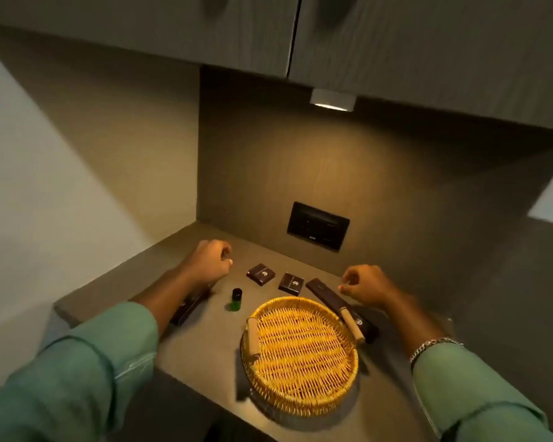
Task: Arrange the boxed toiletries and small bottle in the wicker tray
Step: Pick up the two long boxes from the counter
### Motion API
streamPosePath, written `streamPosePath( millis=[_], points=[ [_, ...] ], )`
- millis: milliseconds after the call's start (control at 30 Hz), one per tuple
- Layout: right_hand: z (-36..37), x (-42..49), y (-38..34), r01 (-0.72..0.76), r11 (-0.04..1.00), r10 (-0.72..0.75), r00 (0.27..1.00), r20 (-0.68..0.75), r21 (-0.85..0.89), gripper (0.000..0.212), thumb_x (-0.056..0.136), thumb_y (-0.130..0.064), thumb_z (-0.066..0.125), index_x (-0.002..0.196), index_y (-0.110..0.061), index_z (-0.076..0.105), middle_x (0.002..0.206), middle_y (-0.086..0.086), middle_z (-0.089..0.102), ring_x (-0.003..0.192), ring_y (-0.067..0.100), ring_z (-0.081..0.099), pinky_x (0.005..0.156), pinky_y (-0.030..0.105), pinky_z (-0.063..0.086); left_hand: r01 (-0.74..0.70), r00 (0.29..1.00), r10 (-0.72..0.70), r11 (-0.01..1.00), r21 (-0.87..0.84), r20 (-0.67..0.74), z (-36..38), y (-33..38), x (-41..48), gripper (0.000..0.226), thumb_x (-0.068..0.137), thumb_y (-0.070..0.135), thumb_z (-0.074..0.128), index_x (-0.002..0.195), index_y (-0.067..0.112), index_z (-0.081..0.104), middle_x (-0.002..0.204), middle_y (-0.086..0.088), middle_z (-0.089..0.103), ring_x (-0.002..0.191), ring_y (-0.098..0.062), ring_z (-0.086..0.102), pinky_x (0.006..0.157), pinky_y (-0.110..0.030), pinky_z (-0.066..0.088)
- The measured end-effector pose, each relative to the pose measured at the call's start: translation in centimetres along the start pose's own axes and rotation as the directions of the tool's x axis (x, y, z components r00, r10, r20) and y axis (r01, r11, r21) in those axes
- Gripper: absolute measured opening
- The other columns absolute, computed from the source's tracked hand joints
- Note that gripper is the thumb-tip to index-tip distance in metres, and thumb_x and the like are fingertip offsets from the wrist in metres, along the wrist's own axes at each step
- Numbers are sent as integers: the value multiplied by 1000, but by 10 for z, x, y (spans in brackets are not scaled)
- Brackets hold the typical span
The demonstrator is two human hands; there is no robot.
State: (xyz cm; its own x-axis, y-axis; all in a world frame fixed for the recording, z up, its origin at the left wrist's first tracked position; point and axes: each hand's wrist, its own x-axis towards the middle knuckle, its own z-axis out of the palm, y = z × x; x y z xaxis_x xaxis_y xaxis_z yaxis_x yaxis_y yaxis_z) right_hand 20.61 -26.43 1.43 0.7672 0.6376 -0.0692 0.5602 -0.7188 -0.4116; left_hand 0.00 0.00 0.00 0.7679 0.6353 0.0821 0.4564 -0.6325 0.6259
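Closest in, the round wicker tray (300, 355) sits on the bench (198, 349) with nothing in it, two wooden handles on its rim. Just beyond its right edge lies a long dark box (329, 298), partly behind the handle. Left of the tray stands the small green bottle (236, 299), upright, black cap on. Another long dark box (189, 307) peeks from under the left forearm. Further back, two small square boxes (261, 274) (291, 283) lie side by side. Left hand (209, 263) and right hand (363, 287) hover loosely curled, holding nothing. Behind, a black socket plate (318, 225) on the wall.
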Motion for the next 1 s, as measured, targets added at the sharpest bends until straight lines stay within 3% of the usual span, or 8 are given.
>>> streamPosePath(
  millis=[200,400,533,667,733,800,900,1000],
  points=[
    [21,28,-3,-121,993,118,974,192,5,48,83,-23,77,125,-12,56,124,13,59,105,24,59,86,35,53,300,947,-313,944,136,80,-3,-30,7,44,89,28,66,123,4,52,118,-19,61,99,-31,62,87,-47,56],
    [33,43,-5,-121,990,135,965,223,-77,44,77,-22,81,113,-17,57,119,11,61,104,27,62,92,42,56,307,932,-324,944,124,164,4,-41,28,47,78,35,77,110,10,54,103,-15,63,89,-30,66,84,-48,57],
    [37,52,-6,-125,989,137,973,187,-73,51,75,-21,82,119,-17,56,120,13,61,101,26,63,85,38,58,312,905,-326,945,96,274,10,-39,51,42,80,21,75,112,9,52,102,-17,63,86,-32,68,78,-48,61],
    [11,54,-17,-54,998,53,996,77,11,59,79,-17,79,131,-12,52,120,14,62,97,23,64,78,33,57,279,946,-259,956,-85,193,-6,-19,64,70,77,19,77,136,12,41,120,-19,58,98,-34,65,78,-46,60],
    [-9,53,-26,-3,1000,3,1000,6,29,60,79,-20,79,132,-13,52,123,16,62,95,21,61,76,31,55,167,981,-146,971,-170,127,-22,6,65,89,79,14,76,151,24,24,141,-19,46,110,-33,59,68,-31,56],
    [-26,53,-35,51,999,-50,996,-70,16,59,79,-22,80,130,-13,54,124,16,61,93,18,58,65,23,48,79,997,-74,972,-223,29,-42,36,60,82,82,15,74,149,26,29,141,-19,46,106,-32,57,53,-22,46],
    [-46,50,-49,115,993,-109,985,-132,38,59,78,-26,81,130,-14,55,121,15,63,90,16,60,59,19,45,-32,995,4,956,-291,-99,-59,72,50,55,77,19,77,125,19,50,122,-17,56,96,-30,56,53,-32,53],
    [-52,41,-58,151,985,-141,982,-122,79,67,74,-31,84,132,-16,55,121,11,64,92,16,61,62,21,46,-37,999,42,954,-297,12,-46,93,25,48,78,18,78,114,19,47,104,-6,52,86,-24,57,40,-29,53]
  ],
)
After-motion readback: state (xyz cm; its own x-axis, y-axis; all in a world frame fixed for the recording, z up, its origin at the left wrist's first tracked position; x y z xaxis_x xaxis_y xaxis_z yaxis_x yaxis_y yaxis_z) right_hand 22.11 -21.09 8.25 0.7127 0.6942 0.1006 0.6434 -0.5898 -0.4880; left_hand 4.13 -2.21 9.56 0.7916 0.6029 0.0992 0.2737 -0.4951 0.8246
